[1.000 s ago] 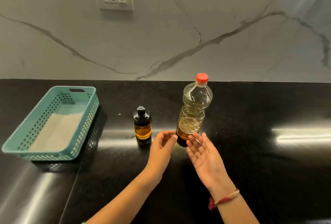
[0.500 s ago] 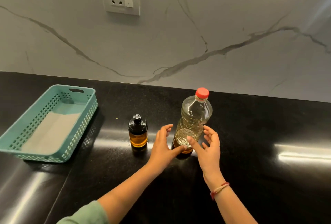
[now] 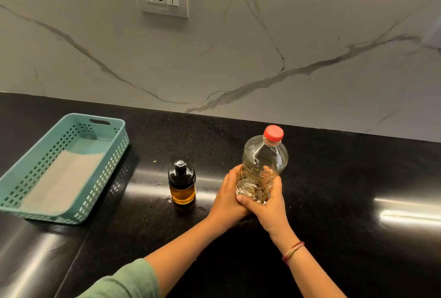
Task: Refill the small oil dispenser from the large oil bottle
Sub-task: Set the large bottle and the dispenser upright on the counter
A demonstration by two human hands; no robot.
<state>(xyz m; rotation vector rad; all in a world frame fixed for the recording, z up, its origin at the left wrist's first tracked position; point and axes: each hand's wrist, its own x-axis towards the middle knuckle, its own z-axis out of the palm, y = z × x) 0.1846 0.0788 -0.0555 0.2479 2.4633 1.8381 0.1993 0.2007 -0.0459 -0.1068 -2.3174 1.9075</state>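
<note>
**Both hands on the big oil bottle, cap's on**

The white marble backsplash (image 3: 310,35) runs along the back edge of a shiny black countertop (image 3: 346,178). A teal perforated basket (image 3: 105,176) sits toward the countertop's left end with a white paper liner (image 3: 59,183) lying flat in it.

The large oil bottle (image 3: 265,161) is roughly upright mid-countertop, well short of the back edge. It's clear plastic with only a bit of oil at the bottom. The left hand (image 3: 226,197) and right hand (image 3: 269,209) are both wrapped round its lower half, and their fingers hide the base, so I can't tell if it's touching the countertop.

The small oil dispenser (image 3: 181,184) is amber glass with a black top. It stands just left of the hands, untouched. The red cap (image 3: 273,133) is on the bottle.
</note>
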